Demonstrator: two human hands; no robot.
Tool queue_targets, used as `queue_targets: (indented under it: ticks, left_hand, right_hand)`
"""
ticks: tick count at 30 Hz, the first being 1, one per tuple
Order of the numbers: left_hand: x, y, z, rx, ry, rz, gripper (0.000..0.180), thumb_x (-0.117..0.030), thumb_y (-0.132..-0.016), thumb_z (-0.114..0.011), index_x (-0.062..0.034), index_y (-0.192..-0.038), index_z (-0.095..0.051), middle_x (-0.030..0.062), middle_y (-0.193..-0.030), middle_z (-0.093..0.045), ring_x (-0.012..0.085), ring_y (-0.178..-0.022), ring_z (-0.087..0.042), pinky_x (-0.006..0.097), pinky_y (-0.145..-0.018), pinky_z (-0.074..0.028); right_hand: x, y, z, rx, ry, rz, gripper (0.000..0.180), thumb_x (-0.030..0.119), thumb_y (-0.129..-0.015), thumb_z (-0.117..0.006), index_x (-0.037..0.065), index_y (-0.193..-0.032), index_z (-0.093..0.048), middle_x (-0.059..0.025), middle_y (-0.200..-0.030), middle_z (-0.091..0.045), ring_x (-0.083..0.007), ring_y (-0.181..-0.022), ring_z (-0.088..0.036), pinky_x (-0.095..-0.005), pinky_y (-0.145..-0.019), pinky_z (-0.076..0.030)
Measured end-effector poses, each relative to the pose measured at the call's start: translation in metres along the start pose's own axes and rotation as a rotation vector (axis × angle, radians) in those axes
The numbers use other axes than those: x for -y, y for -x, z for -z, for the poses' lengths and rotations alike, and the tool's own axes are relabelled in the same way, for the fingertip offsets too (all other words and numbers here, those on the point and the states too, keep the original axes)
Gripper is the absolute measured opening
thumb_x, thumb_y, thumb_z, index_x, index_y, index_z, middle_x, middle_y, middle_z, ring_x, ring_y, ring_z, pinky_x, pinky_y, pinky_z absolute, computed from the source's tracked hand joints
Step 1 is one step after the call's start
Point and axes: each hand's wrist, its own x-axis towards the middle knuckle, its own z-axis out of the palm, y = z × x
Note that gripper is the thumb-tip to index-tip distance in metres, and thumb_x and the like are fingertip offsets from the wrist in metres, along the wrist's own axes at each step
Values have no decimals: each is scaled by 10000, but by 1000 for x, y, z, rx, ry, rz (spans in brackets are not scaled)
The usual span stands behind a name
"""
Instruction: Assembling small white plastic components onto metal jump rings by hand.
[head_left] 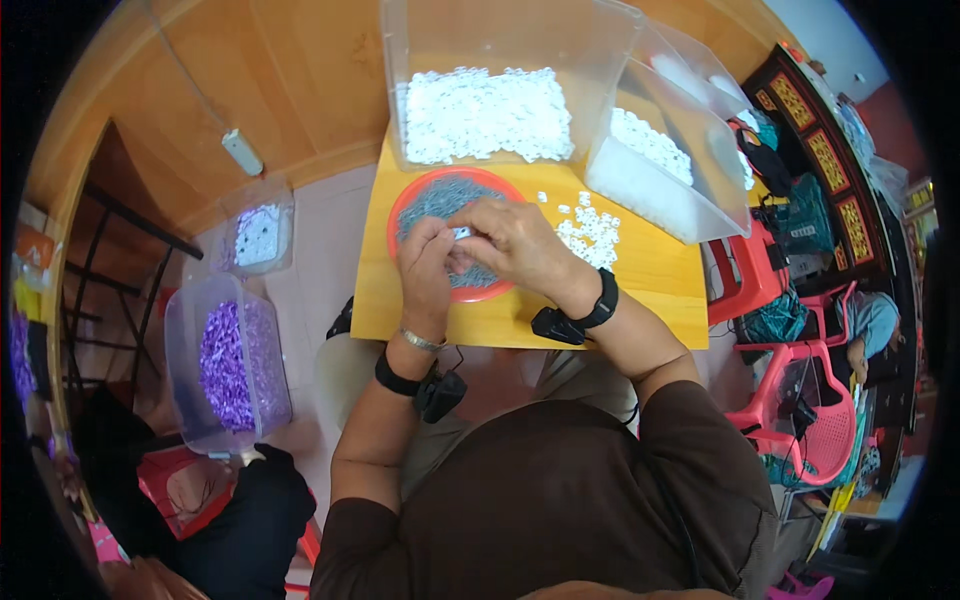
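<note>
My left hand (pixel 426 268) and right hand (pixel 520 245) pinch one small white piece (pixel 461 233) above the red bowl (pixel 484 295) of thin grey parts (pixel 455 188); loose white pieces (pixel 590 240) lie on the tabletop (pixel 640 300).

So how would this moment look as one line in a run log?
left hand: holding small white piece; right hand: holding same piece; below: red bowl, thin grey pieces; yellow table: loose white pieces right of bowl

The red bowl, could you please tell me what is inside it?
Small grey pieces lie inside the red bowl; the left hand and right hand hide what is beneath them.
</note>
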Motion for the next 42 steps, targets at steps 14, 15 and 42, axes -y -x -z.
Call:
queue_targets:
  ticks: [14,15,42]
  left_hand:
    - [-14,-4,16,-107,-100,-15,171,-137,-883,-493,-49,-743,-537,0,-614,-519,54,-524,-455,180,-475,-347]
    - [-14,-4,16,-108,-94,-14,169,-136,-881,-497,-49,-742,-536,-2,-615,-519,52,-520,-451,177,-471,-344]
    - [-6,-6,12,-15,-186,52,138,-113,-852,-514,-41,-738,-545,-12,-627,-499,52,-552,-460,188,-483,-363]
  right_hand:
    - [-58,11,163,-709,703,-141,254,80,-768,-665,52,-1019,-639,-112,-902,-644,-231,-792,-622,-324,-708,-488]
    - [-59,11,164,-731,721,-124,257,84,-771,-661,54,-1025,-638,-119,-923,-643,-247,-818,-619,-339,-728,-486]
    - [-140,14,41,250,333,-559,152,125,-689,-666,33,-810,-652,-126,-746,-658,-240,-690,-631,-334,-630,-488]
